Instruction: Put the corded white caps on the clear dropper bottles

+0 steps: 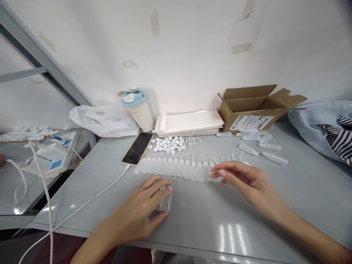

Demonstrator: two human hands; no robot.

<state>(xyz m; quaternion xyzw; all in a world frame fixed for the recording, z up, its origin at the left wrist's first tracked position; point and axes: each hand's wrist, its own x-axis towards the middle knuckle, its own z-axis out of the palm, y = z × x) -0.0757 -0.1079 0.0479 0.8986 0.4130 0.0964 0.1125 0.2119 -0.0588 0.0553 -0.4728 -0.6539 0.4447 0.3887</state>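
Note:
Several small translucent plastic bottles point(166, 200) lie side by side under my left hand point(141, 209). Its fingers press at their top end and its thumb at their bottom end; most of them are hidden by the hand. Beyond it runs a long row of similar bottles point(177, 168), each with a thin white string or tube curling from its neck. Over the right end of that row is my right hand point(244, 179), fingers stretched and apart from the thumb, fingertips close to the last bottles. Whether they touch one I cannot tell.
Behind the row lie white caps point(167, 144), a bundle of white strings point(192, 140) and a charging phone point(138, 147). A tumbler point(140, 112), stacked white packets point(192, 123) and an open cardboard box point(247, 110) stand by the wall. Loose bottles point(271, 146) lie right.

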